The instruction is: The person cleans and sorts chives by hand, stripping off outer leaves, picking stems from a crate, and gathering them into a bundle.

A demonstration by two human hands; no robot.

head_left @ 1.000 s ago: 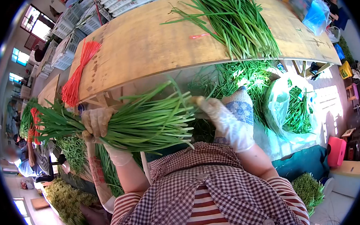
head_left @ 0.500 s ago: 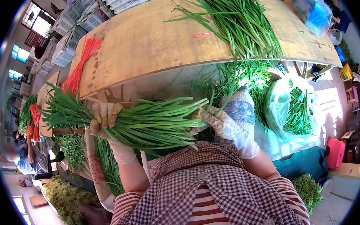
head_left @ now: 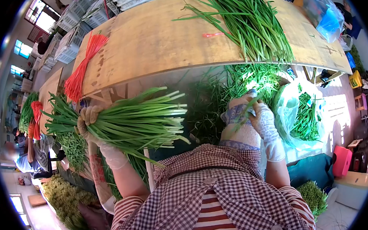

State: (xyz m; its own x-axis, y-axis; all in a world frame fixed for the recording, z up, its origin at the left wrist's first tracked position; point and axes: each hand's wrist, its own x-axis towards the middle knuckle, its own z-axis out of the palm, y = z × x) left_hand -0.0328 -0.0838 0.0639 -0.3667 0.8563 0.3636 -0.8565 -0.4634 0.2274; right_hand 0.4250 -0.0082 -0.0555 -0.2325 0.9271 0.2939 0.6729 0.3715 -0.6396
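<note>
My left hand (head_left: 89, 119), in a pale glove, is wrapped round a thick bunch of garlic chives (head_left: 144, 120). The bunch lies sideways in front of me, leaf ends to the left and cut stalk ends fanning out to the right. Over my patterned sleeve-like leg covering (head_left: 238, 130), my gloved right hand (head_left: 263, 119) is closed, with a loose chive leaf (head_left: 247, 109), blurred by motion, at its fingertips. A larger heap of chives (head_left: 255, 27) lies on the wooden table (head_left: 154, 42) ahead.
Red ties (head_left: 84, 70) hang over the table's left edge. Loose green trimmings (head_left: 260, 79) lie below the table, beside a clear plastic bag (head_left: 286, 108) of greens. White crates (head_left: 71, 46) are stacked at the back left. Another person (head_left: 29, 161) is at the far left.
My right hand has left the stalk ends and moved right and up with a loose leaf. My left hand has shifted slightly left, tilting the bunch's stalk ends upward.
</note>
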